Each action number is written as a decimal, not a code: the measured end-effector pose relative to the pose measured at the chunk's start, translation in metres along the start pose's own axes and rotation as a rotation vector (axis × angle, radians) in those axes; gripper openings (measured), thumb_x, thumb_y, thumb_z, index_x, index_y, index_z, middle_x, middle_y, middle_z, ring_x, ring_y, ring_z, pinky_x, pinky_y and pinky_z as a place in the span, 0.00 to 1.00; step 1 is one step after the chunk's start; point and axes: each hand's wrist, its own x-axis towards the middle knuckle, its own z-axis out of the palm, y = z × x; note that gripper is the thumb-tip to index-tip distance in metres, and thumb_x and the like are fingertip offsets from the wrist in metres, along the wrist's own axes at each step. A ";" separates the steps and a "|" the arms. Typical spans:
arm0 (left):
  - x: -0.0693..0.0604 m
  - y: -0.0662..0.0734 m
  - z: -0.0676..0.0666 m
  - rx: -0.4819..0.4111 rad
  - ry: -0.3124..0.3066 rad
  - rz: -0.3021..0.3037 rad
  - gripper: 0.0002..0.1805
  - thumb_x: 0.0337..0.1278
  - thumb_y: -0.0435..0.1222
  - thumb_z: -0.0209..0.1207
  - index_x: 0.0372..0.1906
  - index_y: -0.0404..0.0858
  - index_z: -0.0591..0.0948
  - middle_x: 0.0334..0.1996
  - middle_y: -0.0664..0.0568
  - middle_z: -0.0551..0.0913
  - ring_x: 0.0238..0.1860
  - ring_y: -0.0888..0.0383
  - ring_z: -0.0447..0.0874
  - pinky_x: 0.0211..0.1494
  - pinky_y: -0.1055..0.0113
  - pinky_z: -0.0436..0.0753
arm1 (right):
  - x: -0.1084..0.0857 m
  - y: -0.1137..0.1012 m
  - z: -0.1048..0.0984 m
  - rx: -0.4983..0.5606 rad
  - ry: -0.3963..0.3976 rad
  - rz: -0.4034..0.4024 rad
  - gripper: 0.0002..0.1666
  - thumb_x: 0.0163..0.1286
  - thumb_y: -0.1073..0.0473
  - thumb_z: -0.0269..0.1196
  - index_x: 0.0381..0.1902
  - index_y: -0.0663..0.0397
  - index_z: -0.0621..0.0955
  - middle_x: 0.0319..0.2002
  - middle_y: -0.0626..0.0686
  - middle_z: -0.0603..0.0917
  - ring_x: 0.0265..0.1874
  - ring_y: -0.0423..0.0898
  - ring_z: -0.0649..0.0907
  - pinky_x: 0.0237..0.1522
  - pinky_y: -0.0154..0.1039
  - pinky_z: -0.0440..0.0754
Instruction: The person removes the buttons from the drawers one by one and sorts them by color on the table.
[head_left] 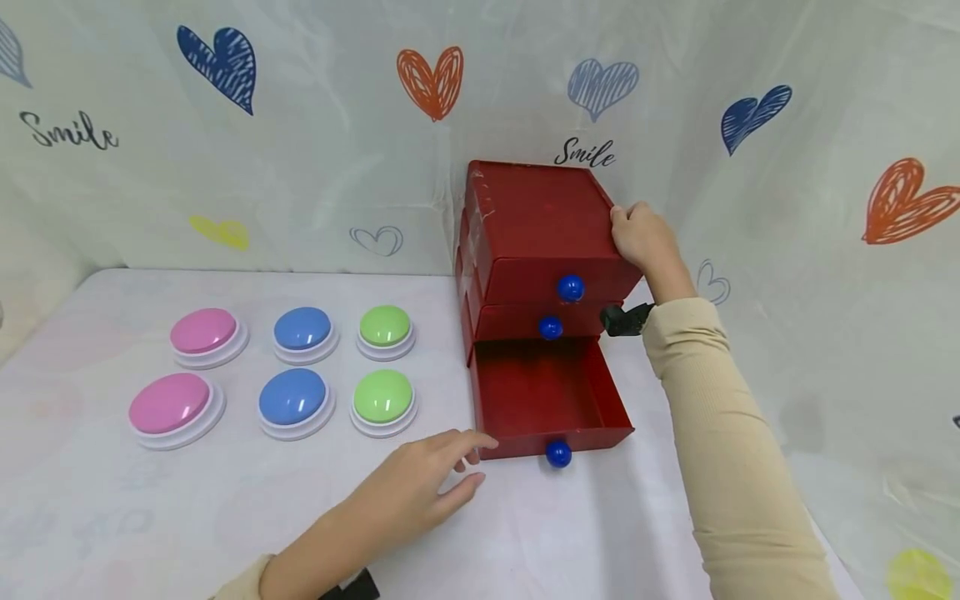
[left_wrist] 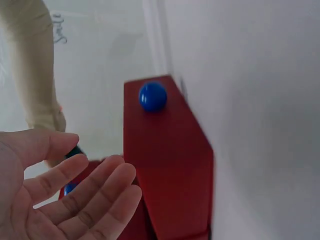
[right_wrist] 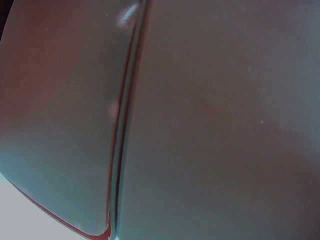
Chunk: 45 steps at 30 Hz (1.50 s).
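Note:
A red drawer cabinet point(head_left: 543, 212) with blue knobs stands at the back right of the table. Its bottom drawer point(head_left: 517, 447) is pulled out and shows a bare inside; the two drawers above are closed. My right hand point(head_left: 651, 246) grips the cabinet's upper right edge, with some fingers hidden. Only red panels point(right_wrist: 215, 125) fill the right wrist view. Beside the drawer's front left corner hovers my left hand point(head_left: 431, 479), its fingers loosely bent and holding nothing. In the left wrist view, the drawer front point(left_wrist: 170, 165) and its blue knob point(left_wrist: 152, 96) lie beyond those fingertips.
Left of the cabinet, round push buttons stand in two rows: pink ones point(head_left: 168, 403), blue ones point(head_left: 292, 397) and green ones point(head_left: 383, 396), all on white bases. A white cloth point(head_left: 525, 533) covers the table. Behind hangs a curtain point(head_left: 315, 158) printed with hearts.

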 end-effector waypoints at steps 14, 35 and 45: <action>0.033 0.025 0.048 -0.008 -0.190 -0.019 0.23 0.58 0.41 0.59 0.59 0.46 0.70 0.48 0.53 0.82 0.47 0.62 0.82 0.48 0.68 0.82 | 0.000 0.002 0.002 0.010 -0.002 0.011 0.33 0.74 0.45 0.31 0.55 0.68 0.67 0.44 0.64 0.74 0.43 0.57 0.76 0.44 0.50 0.74; 0.066 0.026 0.068 0.050 -0.251 -0.060 0.25 0.56 0.41 0.61 0.60 0.44 0.70 0.44 0.54 0.84 0.38 0.63 0.84 0.44 0.70 0.83 | -0.002 0.000 -0.001 0.034 -0.024 0.048 0.33 0.75 0.44 0.31 0.60 0.66 0.65 0.47 0.64 0.73 0.45 0.57 0.75 0.47 0.51 0.74; 0.073 0.021 0.067 0.030 -0.225 -0.084 0.25 0.57 0.40 0.61 0.60 0.43 0.71 0.46 0.52 0.84 0.41 0.61 0.84 0.45 0.69 0.82 | -0.003 -0.001 -0.001 0.019 -0.038 0.041 0.34 0.74 0.44 0.30 0.62 0.66 0.63 0.50 0.65 0.73 0.48 0.59 0.74 0.51 0.54 0.72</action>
